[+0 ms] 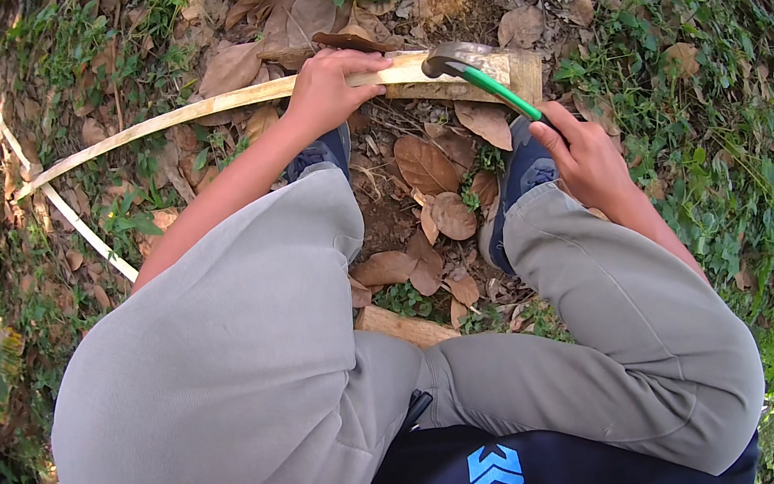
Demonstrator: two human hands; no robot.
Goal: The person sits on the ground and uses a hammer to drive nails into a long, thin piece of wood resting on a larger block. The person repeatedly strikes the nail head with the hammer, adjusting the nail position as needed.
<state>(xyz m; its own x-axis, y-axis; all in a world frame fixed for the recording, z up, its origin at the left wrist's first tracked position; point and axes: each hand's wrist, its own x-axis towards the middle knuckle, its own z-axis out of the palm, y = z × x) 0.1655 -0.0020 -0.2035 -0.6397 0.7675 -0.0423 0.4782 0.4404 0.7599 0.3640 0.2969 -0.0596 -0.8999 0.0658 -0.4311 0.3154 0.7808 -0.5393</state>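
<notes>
A long, pale wooden strip (184, 112) runs across the ground in front of me, from the far left to a flat piece of wood (525, 76) under its right end. My left hand (329, 87) grips the strip with its fingers over the top. In my right hand (585, 150) is a hammer (492, 83) with a green shaft, its dark head over the strip's right end. Whether the head touches the wood I cannot tell. Part of the strip is hidden under my left hand.
A second pale strip (86, 227) meets the first at the far left. Between my legs lies a wooden block (403, 325). Dry brown leaves (427, 163) and green plants (703, 192) cover the ground. My shoes (525, 169) stand close below the strip.
</notes>
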